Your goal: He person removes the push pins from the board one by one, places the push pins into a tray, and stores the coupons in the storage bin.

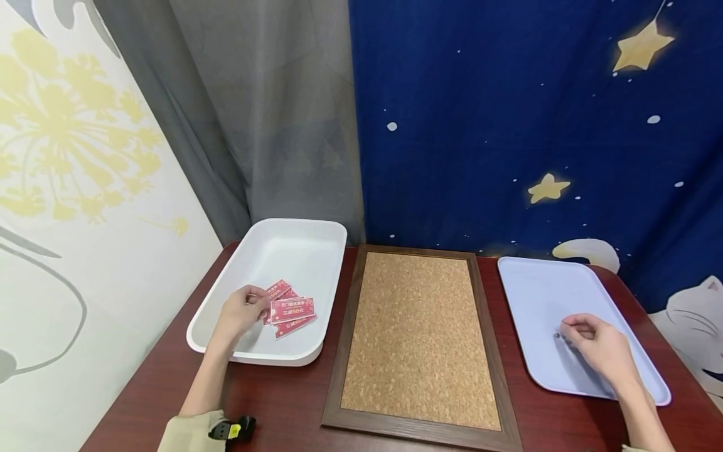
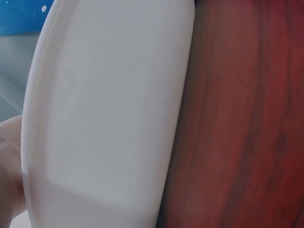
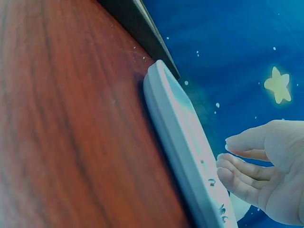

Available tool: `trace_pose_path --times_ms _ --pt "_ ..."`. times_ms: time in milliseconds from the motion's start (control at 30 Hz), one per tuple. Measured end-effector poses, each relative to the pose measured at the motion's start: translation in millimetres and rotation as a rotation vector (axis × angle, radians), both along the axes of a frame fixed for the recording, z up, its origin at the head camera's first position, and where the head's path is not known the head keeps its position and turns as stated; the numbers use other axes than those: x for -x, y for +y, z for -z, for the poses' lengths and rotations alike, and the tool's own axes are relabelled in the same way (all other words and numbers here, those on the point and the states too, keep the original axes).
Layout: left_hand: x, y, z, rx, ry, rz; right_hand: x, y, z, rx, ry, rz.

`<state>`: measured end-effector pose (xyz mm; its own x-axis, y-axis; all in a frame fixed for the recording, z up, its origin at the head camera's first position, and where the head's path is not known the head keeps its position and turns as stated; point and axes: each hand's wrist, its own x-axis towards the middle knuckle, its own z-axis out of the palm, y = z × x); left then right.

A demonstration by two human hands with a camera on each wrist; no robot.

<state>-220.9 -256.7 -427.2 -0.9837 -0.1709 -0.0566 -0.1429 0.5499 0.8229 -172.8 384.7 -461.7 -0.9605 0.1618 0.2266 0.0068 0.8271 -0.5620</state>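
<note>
My left hand (image 1: 244, 309) is over the white basin (image 1: 226, 295), its thumb and fingers curled at the left edge of a red printed coupon (image 1: 292, 309). More red coupons (image 1: 294, 326) lie fanned around that one. In the left wrist view, the basin wall (image 2: 109, 109) hides most of the hand (image 2: 8, 166). My right hand (image 1: 601, 348) hovers low over the pale blue tray (image 1: 542, 289), fingers loosely bent. The right wrist view shows a gap between thumb and fingertips of that hand (image 3: 280, 171). Small dark pieces (image 3: 212, 182) sit on the tray below it.
Between basin and tray lies a cork board (image 1: 420, 339) in a brown wooden frame (image 1: 497, 351). All stand on a dark red wooden table (image 1: 271, 402). A grey curtain (image 1: 282, 113) and a blue star-patterned curtain (image 1: 480, 125) hang behind; a white wall (image 1: 113, 282) is at left.
</note>
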Motion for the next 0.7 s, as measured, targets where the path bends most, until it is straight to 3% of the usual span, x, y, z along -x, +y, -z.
trace_pose_path --times_ms 333,700 --pt "2.6 15.5 -14.7 0.088 0.114 0.042 5.1 -13 -19.3 0.045 0.072 -0.053" --pt "-0.9 39.9 -30.0 0.117 0.246 0.186 11.2 -30 -33.2 0.007 0.117 -0.083"
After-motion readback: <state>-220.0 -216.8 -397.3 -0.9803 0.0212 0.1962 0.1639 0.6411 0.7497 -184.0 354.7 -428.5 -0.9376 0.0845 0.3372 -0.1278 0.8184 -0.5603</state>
